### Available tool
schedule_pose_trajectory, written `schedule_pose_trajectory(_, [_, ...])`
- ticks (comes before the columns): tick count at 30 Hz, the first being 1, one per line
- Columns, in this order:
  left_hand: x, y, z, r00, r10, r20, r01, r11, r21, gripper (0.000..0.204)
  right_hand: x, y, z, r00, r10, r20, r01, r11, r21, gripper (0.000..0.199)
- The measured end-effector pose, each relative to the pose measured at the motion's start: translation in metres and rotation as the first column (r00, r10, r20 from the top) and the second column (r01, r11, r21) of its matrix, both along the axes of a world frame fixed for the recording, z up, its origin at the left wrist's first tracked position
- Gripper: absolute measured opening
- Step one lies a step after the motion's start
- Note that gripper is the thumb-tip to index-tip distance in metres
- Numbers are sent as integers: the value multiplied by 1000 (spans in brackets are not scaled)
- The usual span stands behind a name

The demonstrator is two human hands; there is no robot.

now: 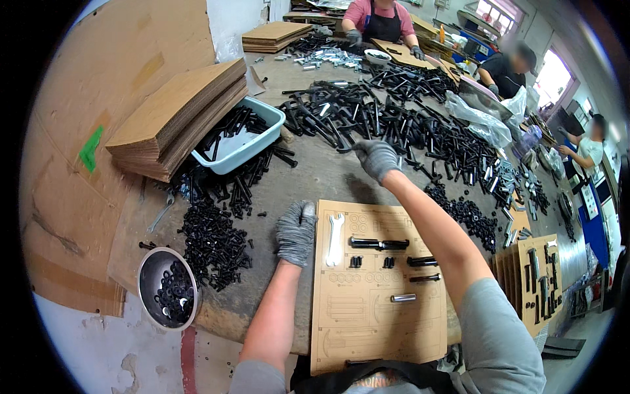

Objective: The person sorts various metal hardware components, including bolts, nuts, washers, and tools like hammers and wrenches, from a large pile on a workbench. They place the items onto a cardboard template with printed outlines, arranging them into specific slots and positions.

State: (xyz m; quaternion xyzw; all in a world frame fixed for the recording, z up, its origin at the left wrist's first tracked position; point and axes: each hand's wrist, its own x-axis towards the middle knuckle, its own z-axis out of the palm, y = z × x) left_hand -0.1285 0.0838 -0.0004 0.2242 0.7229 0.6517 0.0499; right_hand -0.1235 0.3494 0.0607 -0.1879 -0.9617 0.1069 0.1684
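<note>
My left hand (296, 234), in a grey knit glove, is closed beside the upper left edge of a printed cardboard sheet (377, 341); whether it holds anything is hidden. My right hand (378, 160), gloved alike, reaches past the sheet to the near edge of a heap of black bolts (394, 121). Its fingers are pinched at the end of a dark metal part (346, 150). On the sheet lie a silver open-ended wrench (335, 240), a long black bolt-like part (379, 244), small black pieces (388, 262), shorter black bolts (425, 278) and a silver sleeve (403, 298).
At left stand a stack of cardboard (177, 121), a light blue bin (279, 121) of black bolts, loose small bolts (213, 246) and a metal bowl (191, 315) of black rings. Filled cardboard sheets (525, 253) lean at right. Co-workers (380, 20) work across the table.
</note>
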Motion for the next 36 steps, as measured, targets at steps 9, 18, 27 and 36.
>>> schedule_pose_trajectory(9, [1, -2, 5, 997, -6, 71, 10, 998, -54, 19, -98, -6, -1, 953, -197, 228, 216, 974, -61, 38])
schedule_pose_trajectory(18, [-5, 0, -6, 1000, -4, 0, 4, 993, -120, 22, -55, 18, -1, 884, -286, 369, 272, 958, 92, 46])
schedule_pose_trajectory(27, [-2, 8, -2, 999, -31, -22, 27, 988, -151, 24, -42, 63, -17, 930, -39, 366, 157, 941, -299, 44])
schedule_pose_trajectory(36, [-2, 4, -2, 997, 36, -70, -23, 985, 171, 34, 88, -48, 50, 996, 41, -83, -83, -4, -997, 13])
